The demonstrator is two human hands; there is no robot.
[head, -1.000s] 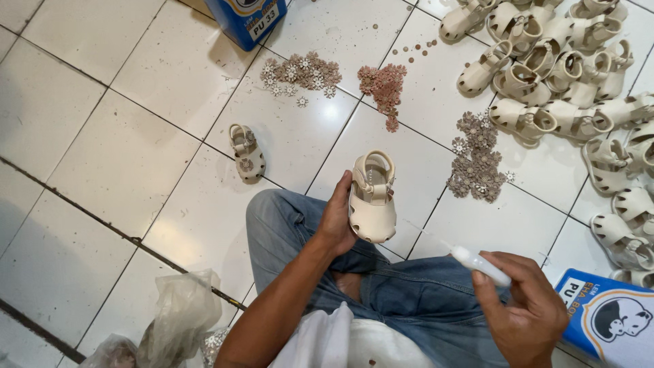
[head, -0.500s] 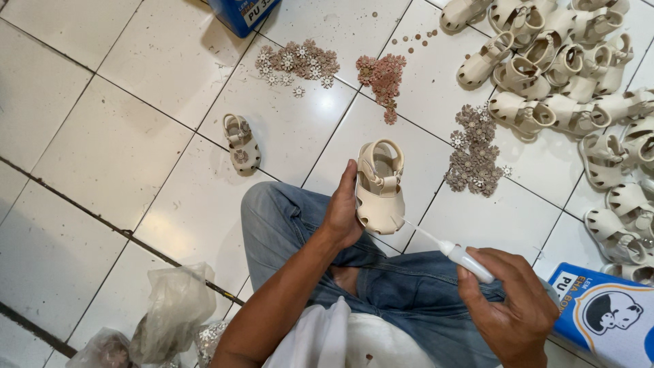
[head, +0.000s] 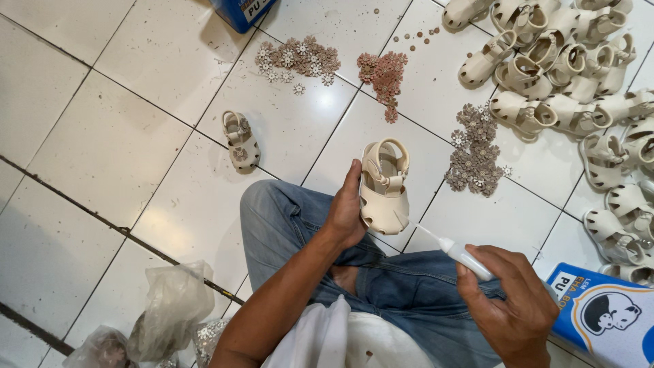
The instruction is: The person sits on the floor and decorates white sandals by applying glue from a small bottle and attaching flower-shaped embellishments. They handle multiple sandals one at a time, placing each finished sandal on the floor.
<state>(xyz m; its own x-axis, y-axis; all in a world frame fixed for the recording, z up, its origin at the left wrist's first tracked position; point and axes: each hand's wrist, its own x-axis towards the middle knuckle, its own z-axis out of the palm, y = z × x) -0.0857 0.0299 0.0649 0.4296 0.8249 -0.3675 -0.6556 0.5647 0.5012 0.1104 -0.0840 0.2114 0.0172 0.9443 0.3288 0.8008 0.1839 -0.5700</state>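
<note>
My left hand (head: 346, 211) grips a small cream sandal (head: 384, 187) by its side, holding it above my knee with the toe toward me. My right hand (head: 516, 303) holds a white glue applicator (head: 460, 253) with a thin nozzle. The nozzle tip touches the sandal's toe on its right side. My jeans-clad leg (head: 293, 225) lies under both hands on the white tiled floor.
Another cream sandal (head: 240, 141) lies alone on the floor (head: 136, 150) to the left. Several cream sandals (head: 565, 75) are piled at the top right. Piles of small flower ornaments, pale (head: 298, 58), pinkish (head: 385, 75) and greyish (head: 475, 151), lie ahead. Blue cans stand at the lower right (head: 606, 317) and top (head: 240, 10). Plastic bags (head: 167, 310) sit lower left.
My right hand has brought the applicator up and left until its nozzle reaches the sandal's toe. My left hand has kept the sandal nearly still.
</note>
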